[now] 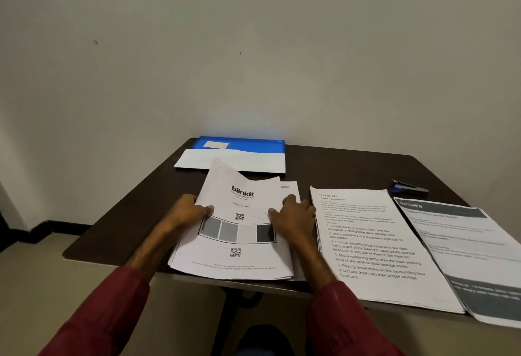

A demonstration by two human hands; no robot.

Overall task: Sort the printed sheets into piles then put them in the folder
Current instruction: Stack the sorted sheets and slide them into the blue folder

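Observation:
A pile of "blinkit" printed sheets [236,257] lies at the table's front edge, its top sheet curling up at the far end. My left hand [189,210] grips the pile's left edge, thumb on top. My right hand [290,214] holds its right side, fingers over the top sheet. To the right lies a second pile headed "TASK ID" [375,245], and beyond it a third pile headed "KITCHEN" [468,254]. A blue and white folder [239,155] lies flat at the back of the table, behind the blinkit pile.
The dark brown table [135,214] stands against a plain wall. A blue and black stapler [408,186] sits behind the right-hand piles. The KITCHEN pile overhangs the table's front right edge. Floor and a dark skirting show at the left.

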